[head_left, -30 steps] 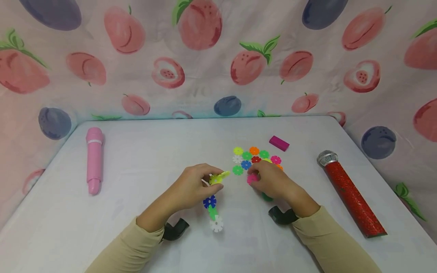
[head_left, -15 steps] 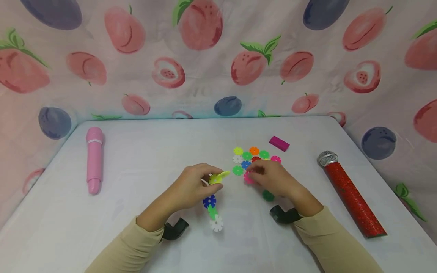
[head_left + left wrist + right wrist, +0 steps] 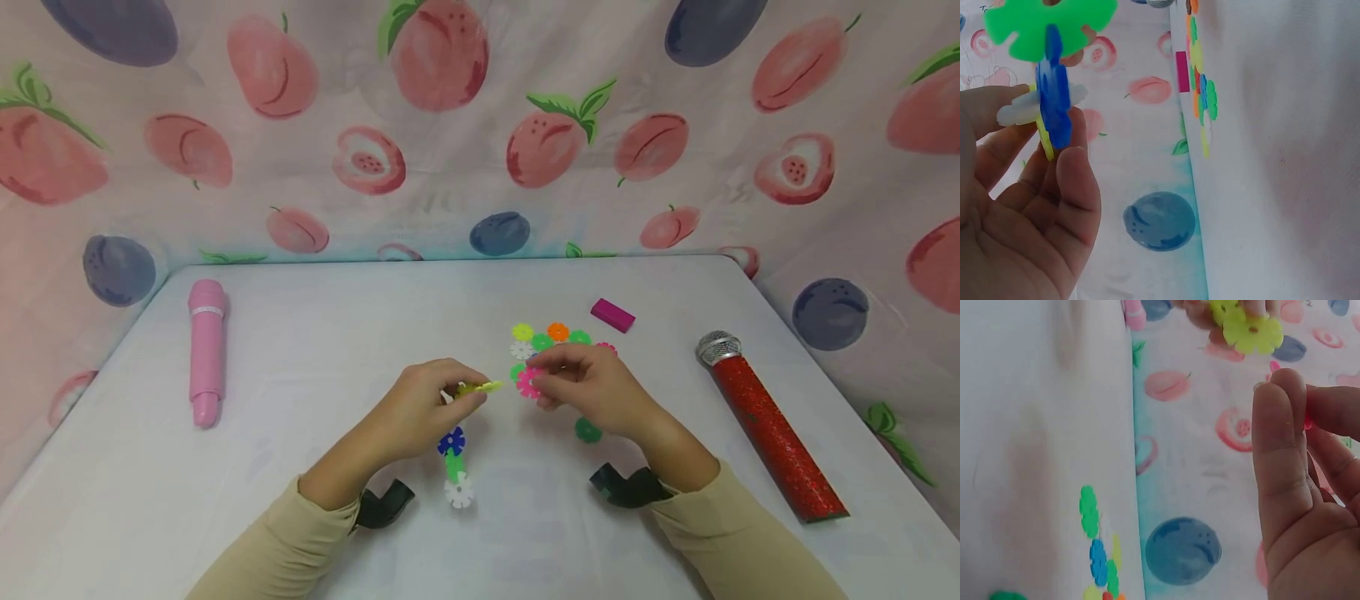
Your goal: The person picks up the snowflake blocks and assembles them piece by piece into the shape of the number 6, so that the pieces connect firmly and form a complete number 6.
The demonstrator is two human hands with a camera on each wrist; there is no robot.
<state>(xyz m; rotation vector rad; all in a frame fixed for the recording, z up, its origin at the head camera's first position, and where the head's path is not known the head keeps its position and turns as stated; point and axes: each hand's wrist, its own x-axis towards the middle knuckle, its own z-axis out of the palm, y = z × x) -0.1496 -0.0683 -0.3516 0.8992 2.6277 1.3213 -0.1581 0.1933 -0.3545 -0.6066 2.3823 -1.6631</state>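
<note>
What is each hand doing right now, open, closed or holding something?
Left hand: fingers grip a chain of snowflake discs at its yellow end.
Right hand: fingers pinch a pink snowflake disc.

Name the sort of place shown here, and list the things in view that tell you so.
Probably a play or craft table set up for recording: a white table backed by a fruit-print cloth, with loose snowflake discs and a toy microphone on it.
</note>
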